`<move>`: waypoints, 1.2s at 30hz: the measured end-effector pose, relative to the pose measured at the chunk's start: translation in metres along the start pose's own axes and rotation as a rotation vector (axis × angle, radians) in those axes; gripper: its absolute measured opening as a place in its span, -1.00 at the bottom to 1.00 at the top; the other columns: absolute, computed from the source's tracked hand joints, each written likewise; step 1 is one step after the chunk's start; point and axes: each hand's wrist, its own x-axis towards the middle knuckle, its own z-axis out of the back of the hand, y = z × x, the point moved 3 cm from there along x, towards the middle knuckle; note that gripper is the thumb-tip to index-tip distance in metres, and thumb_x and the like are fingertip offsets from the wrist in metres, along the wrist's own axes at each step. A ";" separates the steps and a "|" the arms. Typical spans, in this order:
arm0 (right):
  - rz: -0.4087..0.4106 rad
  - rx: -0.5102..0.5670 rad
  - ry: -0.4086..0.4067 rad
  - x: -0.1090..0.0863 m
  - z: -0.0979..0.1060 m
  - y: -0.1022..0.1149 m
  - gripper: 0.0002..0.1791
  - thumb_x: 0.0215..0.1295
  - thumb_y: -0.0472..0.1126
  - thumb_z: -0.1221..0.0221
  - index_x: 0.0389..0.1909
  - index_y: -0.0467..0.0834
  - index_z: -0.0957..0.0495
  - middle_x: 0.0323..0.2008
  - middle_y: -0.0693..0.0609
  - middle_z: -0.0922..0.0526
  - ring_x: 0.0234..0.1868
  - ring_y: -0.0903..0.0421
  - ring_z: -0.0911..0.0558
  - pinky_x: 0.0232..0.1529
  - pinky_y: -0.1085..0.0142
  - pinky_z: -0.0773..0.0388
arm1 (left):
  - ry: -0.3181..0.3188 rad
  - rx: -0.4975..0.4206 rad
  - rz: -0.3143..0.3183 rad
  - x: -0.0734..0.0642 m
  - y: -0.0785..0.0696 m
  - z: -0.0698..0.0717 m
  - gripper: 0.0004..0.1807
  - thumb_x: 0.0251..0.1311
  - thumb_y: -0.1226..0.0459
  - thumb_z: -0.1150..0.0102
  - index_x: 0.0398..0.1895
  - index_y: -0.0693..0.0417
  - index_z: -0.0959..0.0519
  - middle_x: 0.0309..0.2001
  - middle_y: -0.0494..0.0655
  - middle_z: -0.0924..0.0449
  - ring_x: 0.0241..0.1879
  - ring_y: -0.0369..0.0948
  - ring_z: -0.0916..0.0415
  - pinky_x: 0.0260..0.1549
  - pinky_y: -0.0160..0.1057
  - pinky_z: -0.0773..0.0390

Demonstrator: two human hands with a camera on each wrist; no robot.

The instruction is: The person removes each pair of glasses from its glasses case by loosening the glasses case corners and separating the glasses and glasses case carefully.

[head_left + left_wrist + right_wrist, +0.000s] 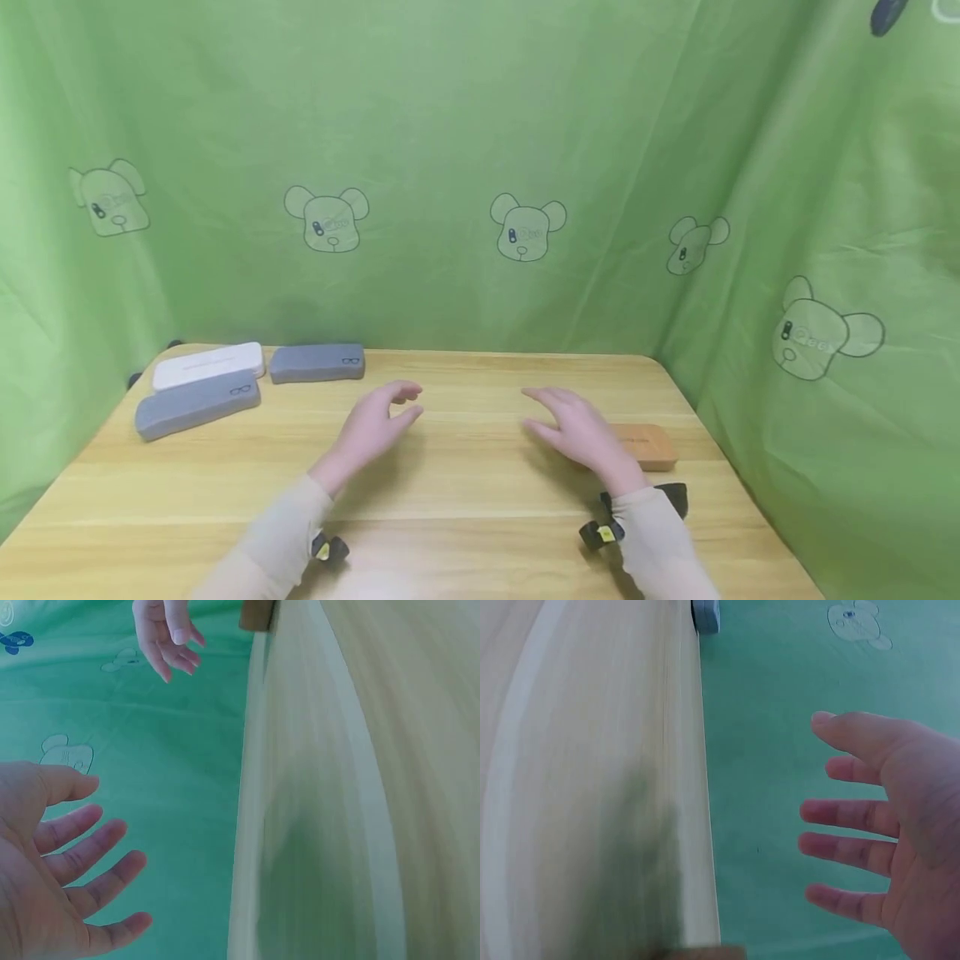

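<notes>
My left hand (377, 423) hovers over the left-middle of the table, fingers spread and loosely bent, holding nothing. Opposite it, my right hand (573, 425) is held above the table with its palm facing inward and nothing in it. Just behind and right of that hand lies an orange glasses case (648, 446), partly covered by the hand and wrist. At the back left are a white case (210, 364), a grey glasses case (198, 405) in front of it, and another grey glasses case (318, 363) to their right. Both wrist views show the fingers apart.
The wooden table (450, 483) has rounded back corners. A green curtain (435, 125) with printed bear heads surrounds its back and sides. Dark straps with small devices (330, 548) sit on both wrists.
</notes>
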 end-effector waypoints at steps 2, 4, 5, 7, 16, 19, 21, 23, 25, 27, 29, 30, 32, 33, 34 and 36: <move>0.006 0.002 0.012 0.006 -0.003 0.006 -0.37 0.28 0.15 -0.21 0.32 0.00 -0.41 0.24 -0.11 -0.55 0.25 -0.15 -0.52 0.30 -0.10 -0.43 | -0.008 0.040 -0.019 -0.001 0.004 0.007 -0.58 0.23 0.17 -0.24 0.14 0.08 -0.54 0.10 0.02 -0.64 0.13 0.00 -0.56 0.18 0.05 -0.52; 0.016 -0.001 0.027 0.012 -0.005 0.013 -0.33 0.26 0.16 -0.22 0.34 0.00 -0.38 0.25 -0.14 -0.53 0.26 -0.18 -0.51 0.31 -0.11 -0.42 | -0.016 0.081 -0.036 -0.001 0.008 0.015 -0.57 0.23 0.16 -0.24 0.14 0.09 -0.54 0.11 0.04 -0.63 0.13 0.01 -0.55 0.19 0.06 -0.51; 0.023 -0.006 0.035 0.015 -0.006 0.017 -0.31 0.25 0.18 -0.22 0.36 0.01 -0.36 0.27 -0.15 -0.51 0.26 -0.19 -0.50 0.31 -0.13 -0.41 | -0.022 0.103 -0.045 -0.002 0.010 0.018 -0.56 0.23 0.15 -0.24 0.15 0.10 -0.53 0.11 0.05 -0.63 0.14 0.02 -0.55 0.20 0.07 -0.50; 0.032 -0.011 0.043 0.020 -0.007 0.024 -0.28 0.23 0.19 -0.23 0.37 0.02 -0.34 0.28 -0.18 -0.49 0.28 -0.20 -0.48 0.32 -0.16 -0.39 | -0.028 0.144 -0.059 -0.003 0.014 0.027 -0.54 0.22 0.13 -0.24 0.16 0.10 -0.53 0.13 0.06 -0.61 0.16 0.03 -0.54 0.22 0.09 -0.48; 0.104 -0.015 0.032 0.046 -0.021 0.049 -0.20 0.22 0.26 -0.20 0.42 0.01 -0.28 0.35 -0.16 -0.40 0.35 -0.19 -0.40 0.35 -0.20 -0.32 | -0.040 0.341 -0.144 -0.002 0.035 0.066 -0.43 0.19 0.00 -0.25 0.20 0.07 -0.50 0.20 0.09 -0.56 0.21 0.11 -0.47 0.26 0.20 -0.40; 0.124 0.001 0.037 0.055 -0.027 0.056 -0.17 0.23 0.28 -0.18 0.44 0.00 -0.24 0.37 -0.16 -0.37 0.37 -0.19 -0.38 0.37 -0.20 -0.29 | -0.049 0.426 -0.161 -0.001 0.043 0.080 -0.41 0.19 -0.04 -0.24 0.21 0.07 -0.50 0.20 0.11 -0.55 0.20 0.13 -0.47 0.23 0.27 -0.38; 0.134 0.012 0.034 0.060 -0.030 0.061 -0.16 0.22 0.28 -0.18 0.44 -0.01 -0.23 0.38 -0.17 -0.36 0.37 -0.20 -0.37 0.38 -0.21 -0.27 | -0.050 0.475 -0.164 0.000 0.047 0.089 -0.38 0.18 -0.09 -0.23 0.21 0.05 -0.50 0.21 0.11 -0.55 0.20 0.15 -0.46 0.22 0.30 -0.36; 0.139 0.010 0.035 0.066 -0.033 0.065 -0.15 0.22 0.29 -0.18 0.45 -0.01 -0.21 0.39 -0.15 -0.35 0.38 -0.19 -0.36 0.39 -0.19 -0.26 | -0.049 0.515 -0.169 0.001 0.050 0.096 -0.35 0.18 -0.12 -0.21 0.23 0.05 -0.48 0.22 0.11 -0.54 0.21 0.16 -0.44 0.22 0.34 -0.33; 0.147 0.006 0.026 0.072 -0.036 0.070 -0.15 0.22 0.29 -0.18 0.44 -0.03 -0.22 0.38 -0.16 -0.35 0.38 -0.19 -0.36 0.39 -0.19 -0.27 | -0.045 0.551 -0.175 0.003 0.053 0.101 -0.32 0.18 -0.16 -0.19 0.25 0.05 -0.47 0.22 0.10 -0.54 0.21 0.16 -0.44 0.23 0.34 -0.32; 0.150 0.002 0.027 0.077 -0.038 0.076 -0.14 0.22 0.28 -0.18 0.44 -0.05 -0.22 0.38 -0.16 -0.35 0.38 -0.18 -0.36 0.40 -0.17 -0.26 | -0.040 0.574 -0.182 0.005 0.056 0.105 -0.31 0.19 -0.18 -0.17 0.25 0.05 -0.45 0.22 0.11 -0.54 0.22 0.16 -0.43 0.24 0.35 -0.30; 0.150 -0.009 0.031 0.083 -0.040 0.082 -0.14 0.22 0.29 -0.18 0.44 -0.06 -0.22 0.38 -0.14 -0.36 0.38 -0.17 -0.36 0.41 -0.16 -0.25 | -0.036 0.593 -0.181 0.006 0.061 0.108 -0.30 0.19 -0.18 -0.17 0.26 0.06 -0.45 0.22 0.11 -0.54 0.23 0.16 -0.42 0.25 0.35 -0.29; 0.149 -0.010 0.032 0.086 -0.041 0.086 -0.14 0.22 0.28 -0.18 0.44 -0.06 -0.22 0.37 -0.14 -0.36 0.38 -0.16 -0.36 0.41 -0.16 -0.25 | -0.034 0.605 -0.178 0.006 0.064 0.110 -0.29 0.18 -0.19 -0.17 0.27 0.06 -0.44 0.22 0.12 -0.54 0.23 0.17 -0.42 0.25 0.35 -0.28; 0.146 -0.008 0.042 0.092 -0.044 0.094 -0.14 0.22 0.28 -0.19 0.44 -0.07 -0.22 0.38 -0.14 -0.36 0.38 -0.15 -0.36 0.41 -0.17 -0.24 | -0.026 0.631 -0.165 0.008 0.071 0.112 -0.27 0.19 -0.21 -0.15 0.28 0.05 -0.43 0.23 0.13 -0.52 0.24 0.18 -0.40 0.26 0.34 -0.27; 0.147 -0.011 0.046 0.094 -0.046 0.097 -0.14 0.22 0.27 -0.19 0.44 -0.07 -0.21 0.38 -0.14 -0.35 0.38 -0.15 -0.36 0.41 -0.17 -0.25 | -0.022 0.647 -0.159 0.009 0.075 0.114 -0.26 0.19 -0.22 -0.14 0.29 0.06 -0.42 0.24 0.14 -0.51 0.24 0.18 -0.40 0.26 0.34 -0.26; 0.151 -0.010 0.046 0.097 -0.048 0.100 -0.14 0.23 0.27 -0.19 0.44 -0.08 -0.22 0.37 -0.15 -0.36 0.38 -0.14 -0.36 0.40 -0.17 -0.26 | -0.018 0.662 -0.155 0.010 0.079 0.115 -0.25 0.19 -0.22 -0.13 0.30 0.07 -0.41 0.24 0.15 -0.50 0.25 0.19 -0.39 0.27 0.34 -0.26; 0.156 -0.008 0.050 0.102 -0.053 0.107 -0.14 0.23 0.26 -0.20 0.43 -0.09 -0.22 0.37 -0.17 -0.37 0.38 -0.14 -0.36 0.39 -0.16 -0.28 | -0.014 0.689 -0.150 0.012 0.085 0.117 -0.23 0.18 -0.23 -0.12 0.31 0.08 -0.40 0.25 0.17 -0.49 0.24 0.20 -0.39 0.27 0.34 -0.25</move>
